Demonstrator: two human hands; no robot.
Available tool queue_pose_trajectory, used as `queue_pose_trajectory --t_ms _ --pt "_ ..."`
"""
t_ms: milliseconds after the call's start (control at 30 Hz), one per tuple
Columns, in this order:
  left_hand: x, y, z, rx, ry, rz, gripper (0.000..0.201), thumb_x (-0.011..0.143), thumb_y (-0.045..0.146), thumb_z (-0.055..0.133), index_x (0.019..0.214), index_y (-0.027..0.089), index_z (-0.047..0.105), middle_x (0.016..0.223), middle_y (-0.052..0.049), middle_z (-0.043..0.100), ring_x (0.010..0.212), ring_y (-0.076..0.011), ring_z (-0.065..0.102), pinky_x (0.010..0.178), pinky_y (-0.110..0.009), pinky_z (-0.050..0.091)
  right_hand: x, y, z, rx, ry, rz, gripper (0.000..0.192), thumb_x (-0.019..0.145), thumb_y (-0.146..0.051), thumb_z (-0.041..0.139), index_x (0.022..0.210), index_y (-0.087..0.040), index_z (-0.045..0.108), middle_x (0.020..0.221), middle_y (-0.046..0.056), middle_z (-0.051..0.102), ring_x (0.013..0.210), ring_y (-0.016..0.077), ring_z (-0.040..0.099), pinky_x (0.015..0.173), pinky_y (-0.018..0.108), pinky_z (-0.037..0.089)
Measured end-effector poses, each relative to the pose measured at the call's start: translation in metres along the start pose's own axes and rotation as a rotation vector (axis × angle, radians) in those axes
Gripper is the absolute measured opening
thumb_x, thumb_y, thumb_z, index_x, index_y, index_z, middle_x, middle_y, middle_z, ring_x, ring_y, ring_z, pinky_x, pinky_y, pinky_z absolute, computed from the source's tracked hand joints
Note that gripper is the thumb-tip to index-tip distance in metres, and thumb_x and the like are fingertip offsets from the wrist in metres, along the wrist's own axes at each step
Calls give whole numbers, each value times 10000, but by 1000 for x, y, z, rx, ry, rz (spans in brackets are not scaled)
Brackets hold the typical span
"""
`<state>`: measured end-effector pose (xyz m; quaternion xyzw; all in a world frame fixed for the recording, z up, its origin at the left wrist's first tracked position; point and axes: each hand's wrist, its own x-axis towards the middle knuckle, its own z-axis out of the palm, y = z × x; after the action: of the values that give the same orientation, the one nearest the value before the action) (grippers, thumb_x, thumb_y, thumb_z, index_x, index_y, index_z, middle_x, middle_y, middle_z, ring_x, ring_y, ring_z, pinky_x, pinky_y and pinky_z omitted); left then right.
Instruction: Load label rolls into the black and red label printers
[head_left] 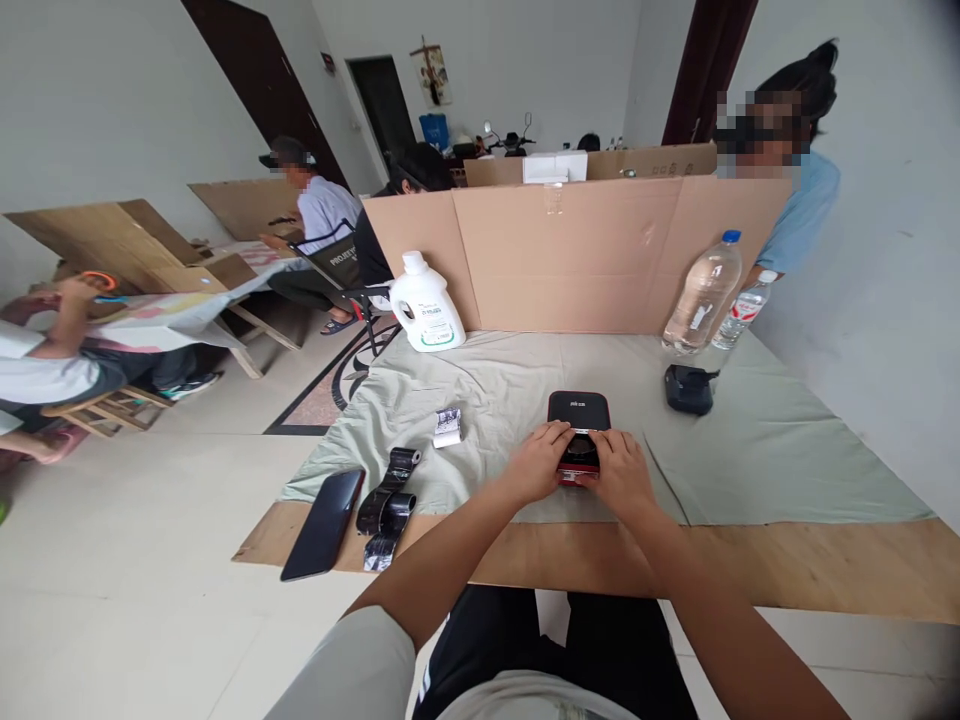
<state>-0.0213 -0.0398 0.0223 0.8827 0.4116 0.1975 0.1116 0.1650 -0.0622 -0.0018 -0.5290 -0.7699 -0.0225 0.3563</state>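
On the cloth in front of me sits a small black-and-red device, which looks like a portable printer [579,408], its lid tipped back and a dark hollow showing. My left hand [538,460] grips its left side, fingertips at the lid's edge. The right side is gripped by my right hand [622,470], with its fingers bent over the same edge. What lies under the fingers is hidden. To the left are a small white paper roll [448,428] with printing on it and a curling black film strip [386,512]. A dark smartphone [322,525] lies near the table's left corner.
A cardboard screen [570,260] stands along the table's back. Before it are a white detergent jug [427,305], a large clear bottle [703,295], a smaller water bottle [745,312] and a black object [688,389]. Several other people sit at tables around the room.
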Motion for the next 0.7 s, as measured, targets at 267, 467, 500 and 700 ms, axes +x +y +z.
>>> queue_pose_trajectory --t_ms 267,467,500,700 --pt "-18 -7 29 -864 165 -311 1020 656 339 770 1469 224 165 1466 -166 329 1351 -335 322 1082 -526 313 -22 18 22 434 -27 369 816 606 -541 744 1294 -209 457 1068 104 666 897 312 645 688 455 530" --pt "4 -49 6 -1190 301 -200 988 675 425 762 1457 238 188 1376 -125 464 1264 -277 447 1057 -444 367 41 4 52 477 -102 387 685 598 -466 769 1197 -220 543 876 60 720 737 281 677 569 371 514" --pt "9 -62 -4 -1185 338 -209 989 667 428 767 1451 233 195 1368 -119 473 1257 -268 453 1061 -436 361 60 -1 62 508 -105 361 688 609 -449 765 1213 -219 529 910 62 718 760 269 678 599 366 519" --pt "27 -161 -53 -1166 498 -363 829 662 376 774 1365 211 367 1250 -101 572 1169 -250 516 1044 -430 345 169 -41 136 531 -274 365 703 637 -335 750 1271 -250 456 1032 41 695 878 230 662 766 375 514"
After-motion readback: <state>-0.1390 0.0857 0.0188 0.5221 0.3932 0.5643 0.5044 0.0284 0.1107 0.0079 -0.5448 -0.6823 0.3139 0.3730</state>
